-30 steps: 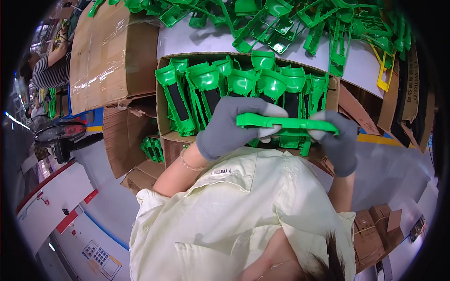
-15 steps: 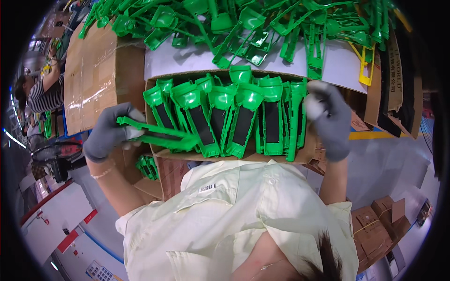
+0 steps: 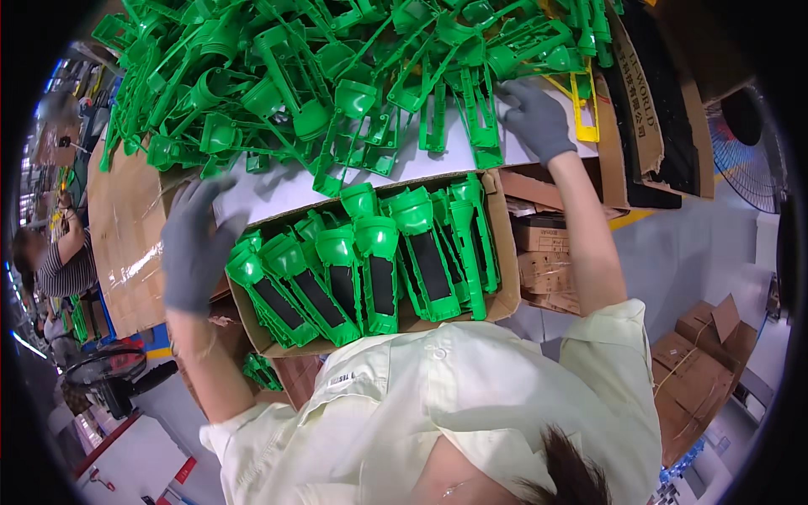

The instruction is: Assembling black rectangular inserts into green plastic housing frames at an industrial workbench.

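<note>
2 gloved hands, fingers apart: left hand (image 3: 195, 246) beside the packed carton (image 3: 503, 278), right hand (image 3: 535, 119) touching the loose green parts (image 3: 337, 76).

Your white table (image 3: 269, 189) carries a heap of green plastic parts (image 3: 337, 67) and one yellow part (image 3: 585, 105) at its right edge.

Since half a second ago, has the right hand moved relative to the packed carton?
Yes. The right hand has gone up and away from the carton's right rim, past its far edge, to the loose green parts on the white table.
</note>
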Tool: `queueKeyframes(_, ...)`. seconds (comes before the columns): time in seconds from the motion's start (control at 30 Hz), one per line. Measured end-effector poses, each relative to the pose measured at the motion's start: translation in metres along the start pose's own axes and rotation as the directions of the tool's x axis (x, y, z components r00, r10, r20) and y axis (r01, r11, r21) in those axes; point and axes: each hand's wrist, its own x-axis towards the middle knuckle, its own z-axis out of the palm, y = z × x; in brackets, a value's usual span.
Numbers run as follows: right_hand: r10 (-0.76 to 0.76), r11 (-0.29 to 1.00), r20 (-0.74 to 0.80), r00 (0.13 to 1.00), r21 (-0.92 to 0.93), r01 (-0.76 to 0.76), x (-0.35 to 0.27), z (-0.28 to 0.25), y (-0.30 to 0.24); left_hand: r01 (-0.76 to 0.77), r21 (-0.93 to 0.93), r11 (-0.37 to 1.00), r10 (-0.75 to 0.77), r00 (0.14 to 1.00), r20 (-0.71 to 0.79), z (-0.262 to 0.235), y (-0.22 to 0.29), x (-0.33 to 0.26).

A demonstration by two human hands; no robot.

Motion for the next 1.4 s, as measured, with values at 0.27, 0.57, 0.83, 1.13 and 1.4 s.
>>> queueKeyframes(0.27,-0.011,0.983,0.007,1.000,-0.182,0.012,0.027,0.027,-0.032,-0.355,0.095,0.930,0.365,0.925,-0.110,0.080,0.054,0.083)
queueKeyframes(0.57,-0.306,0.933,0.087,0.948,-0.172,0.316,0.006,-0.013,0.005,-0.375,0.149,0.915,0.387,0.920,-0.060,0.095,0.041,0.098)
queueKeyframes(0.83,-0.298,0.928,0.111,0.948,-0.200,0.315,-0.018,-0.033,-0.005,-0.421,0.166,0.891,0.441,0.891,-0.109,0.064,0.033,0.109)
queueKeyframes(1.13,-0.312,0.858,0.341,0.887,-0.301,0.417,-0.004,-0.015,-0.018,-0.659,0.352,0.664,0.671,0.734,0.108,0.106,0.049,0.140)
queueKeyframes(1.4,-0.106,0.989,0.003,0.994,0.107,0.105,-0.019,-0.041,-0.013,-0.683,0.314,0.659,0.665,0.725,0.179,0.082,0.041,0.141)
